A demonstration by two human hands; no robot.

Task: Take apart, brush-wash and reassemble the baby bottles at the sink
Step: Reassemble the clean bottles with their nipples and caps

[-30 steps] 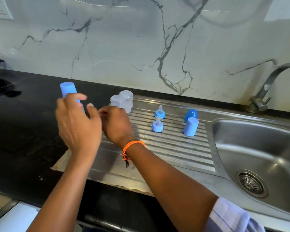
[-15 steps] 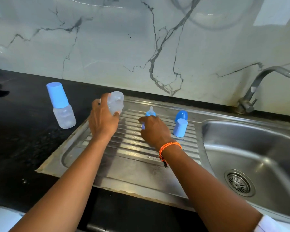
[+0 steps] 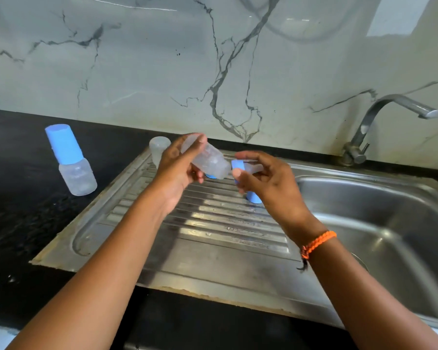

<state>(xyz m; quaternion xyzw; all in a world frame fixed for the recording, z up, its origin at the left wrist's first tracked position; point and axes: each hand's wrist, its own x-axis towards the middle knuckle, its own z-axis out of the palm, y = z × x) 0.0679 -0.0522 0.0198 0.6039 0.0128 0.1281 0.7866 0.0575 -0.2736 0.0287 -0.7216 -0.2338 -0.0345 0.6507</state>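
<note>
Over the steel drainboard (image 3: 142, 236) both hands have now lifted: my left hand (image 3: 177, 170) grips the clear bottle (image 3: 208, 160) tilted, my right hand (image 3: 266, 178) pinches the blue teat ring (image 3: 238, 165) at its mouth.

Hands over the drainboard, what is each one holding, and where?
Left hand grips the clear bottle around its base end; right hand pinches the blue nipple ring.

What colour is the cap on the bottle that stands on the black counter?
Light blue cap, on the clear bottle, seen in the head view.
</note>
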